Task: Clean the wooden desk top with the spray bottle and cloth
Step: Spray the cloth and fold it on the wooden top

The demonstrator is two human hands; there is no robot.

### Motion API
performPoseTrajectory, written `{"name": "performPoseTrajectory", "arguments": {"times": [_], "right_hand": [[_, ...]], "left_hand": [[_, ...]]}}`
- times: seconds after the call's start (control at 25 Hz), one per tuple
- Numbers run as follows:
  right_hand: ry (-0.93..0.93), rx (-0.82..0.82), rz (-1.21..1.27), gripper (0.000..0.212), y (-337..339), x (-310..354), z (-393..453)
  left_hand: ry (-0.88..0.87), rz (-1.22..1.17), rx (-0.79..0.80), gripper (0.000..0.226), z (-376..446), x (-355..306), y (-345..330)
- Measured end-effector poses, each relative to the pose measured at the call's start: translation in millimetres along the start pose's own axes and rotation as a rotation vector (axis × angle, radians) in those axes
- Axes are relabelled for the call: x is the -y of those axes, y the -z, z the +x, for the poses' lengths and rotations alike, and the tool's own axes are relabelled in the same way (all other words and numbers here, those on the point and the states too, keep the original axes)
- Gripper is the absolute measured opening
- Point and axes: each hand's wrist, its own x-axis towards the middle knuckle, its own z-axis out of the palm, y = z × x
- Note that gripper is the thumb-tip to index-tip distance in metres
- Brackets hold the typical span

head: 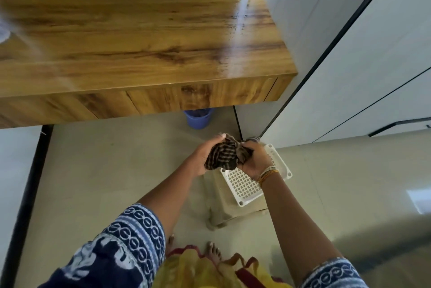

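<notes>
Brown, dark-striped cloth [227,155] is bunched between both hands, held in the air in front of the person, well below and short of the bench [130,38]. The left hand [206,156] curls round the cloth's left side, thumb tip showing at the top. The right hand [255,159] grips the right side, fingers folded into the fabric, with thin bangles [268,172] on its wrist. Both forearms come up from patterned blue-and-white sleeves [130,236].

The bench top is glossy wood with a strong grain; a pale sheen runs along its right end, where dark specks or streaks show near the edge. Its front face is wood too. At the far left edge of the bench a blurred pale shape shows; what it is cannot be told.

Under the bench's front edge a blue bucket [198,118] stands on the floor [116,171]. Directly beneath the hands is a white plastic stool [247,185] with a grid-pierced seat, standing on the floor beside the white wall panels [361,66] edged in black. Bare toes [213,249] and yellow fabric with a red border [198,269] show at the bottom.
</notes>
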Motion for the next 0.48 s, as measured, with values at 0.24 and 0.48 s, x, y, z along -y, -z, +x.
{"name": "performPoseTrajectory", "arguments": {"times": [0.24,0.48], "right_hand": [[0.07,0.004,-0.59,0.021,-65.9,9.0,18.1],[0.202,0.179,-0.864,0.049,-208.0,5.8,35.1]], "left_hand": [[0.003,0.124,-0.052,0.049,-31.3,-38.8,26.4],[-0.143,0.173,-0.267,0.033,-69.3,-107.3,131.4]]}}
